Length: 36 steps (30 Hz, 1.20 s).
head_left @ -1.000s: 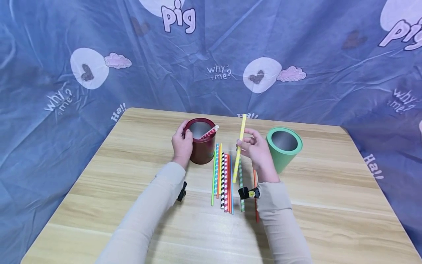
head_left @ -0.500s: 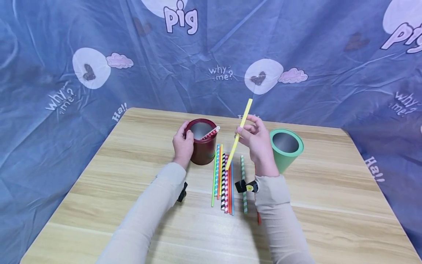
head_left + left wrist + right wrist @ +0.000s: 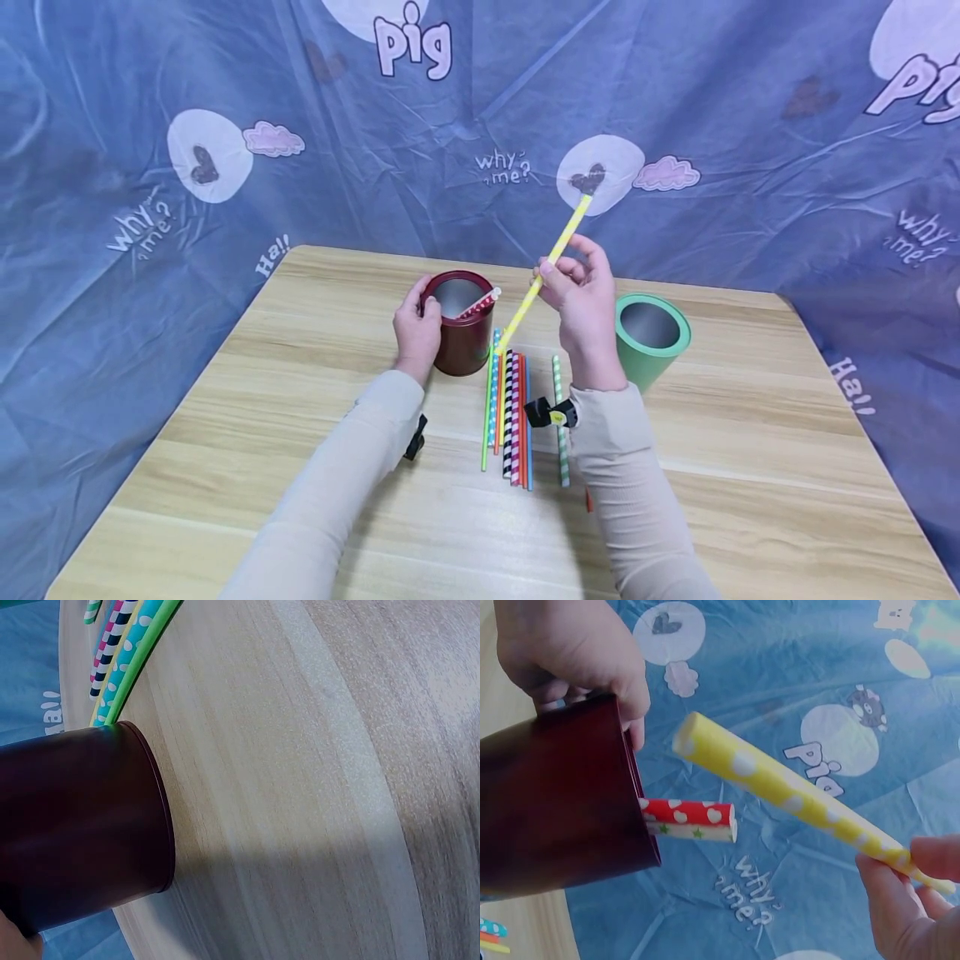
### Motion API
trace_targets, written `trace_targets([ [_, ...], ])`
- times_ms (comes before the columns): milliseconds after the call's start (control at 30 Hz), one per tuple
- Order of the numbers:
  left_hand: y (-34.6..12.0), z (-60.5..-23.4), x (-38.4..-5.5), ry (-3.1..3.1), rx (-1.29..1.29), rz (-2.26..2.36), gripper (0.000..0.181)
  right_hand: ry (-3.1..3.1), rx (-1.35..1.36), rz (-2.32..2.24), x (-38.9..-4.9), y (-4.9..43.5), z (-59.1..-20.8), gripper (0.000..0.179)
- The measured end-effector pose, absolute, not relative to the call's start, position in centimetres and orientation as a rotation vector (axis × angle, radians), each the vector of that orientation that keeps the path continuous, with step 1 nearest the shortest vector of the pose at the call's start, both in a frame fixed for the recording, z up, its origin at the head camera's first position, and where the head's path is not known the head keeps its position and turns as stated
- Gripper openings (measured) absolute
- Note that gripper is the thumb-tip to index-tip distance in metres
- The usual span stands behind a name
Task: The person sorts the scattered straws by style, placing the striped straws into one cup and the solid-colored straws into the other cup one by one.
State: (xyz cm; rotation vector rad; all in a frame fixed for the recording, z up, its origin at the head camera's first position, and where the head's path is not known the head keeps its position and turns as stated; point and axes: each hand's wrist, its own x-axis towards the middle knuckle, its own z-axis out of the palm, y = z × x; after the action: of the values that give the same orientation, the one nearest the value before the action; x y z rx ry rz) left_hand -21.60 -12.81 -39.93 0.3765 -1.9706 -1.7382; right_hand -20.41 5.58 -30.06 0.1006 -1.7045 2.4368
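Note:
My left hand grips the dark red can at its rim, thumb over the near-left edge. Two paper straws lean out of that can: a red one with white hearts and a white one with green stars. Above the table, my right hand pinches a yellow paper straw with white dots between thumb and fingers. It slants, with its lower end toward the red can. In the right wrist view, the straw's near end is in the air beside the can's mouth.
A row of several coloured straws lies on the wooden table, in front of the red can. A green-striped straw lies apart, left of the right forearm. Right of the right hand stands a green can. A blue printed cloth hangs behind.
My right hand has risen and shifted slightly toward the back. The yellow straw has tilted, its lower end swinging left and up toward the red can. The left hand stays on the can.

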Motion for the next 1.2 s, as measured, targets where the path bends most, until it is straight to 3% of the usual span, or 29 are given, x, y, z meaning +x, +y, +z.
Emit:
trace_targets([
  [500,-12.9,-39.9,-21.5,-1.977,0.365,-1.738,0.04,-1.284,0.226,2.335,-19.8,3.4,-30.4,0.041],
  [1200,-12.8,-40.1,-21.6,-1.973,0.365,-1.711,0.039,-1.395,0.42,2.017,-19.7,0.6,-34.0,0.038],
])
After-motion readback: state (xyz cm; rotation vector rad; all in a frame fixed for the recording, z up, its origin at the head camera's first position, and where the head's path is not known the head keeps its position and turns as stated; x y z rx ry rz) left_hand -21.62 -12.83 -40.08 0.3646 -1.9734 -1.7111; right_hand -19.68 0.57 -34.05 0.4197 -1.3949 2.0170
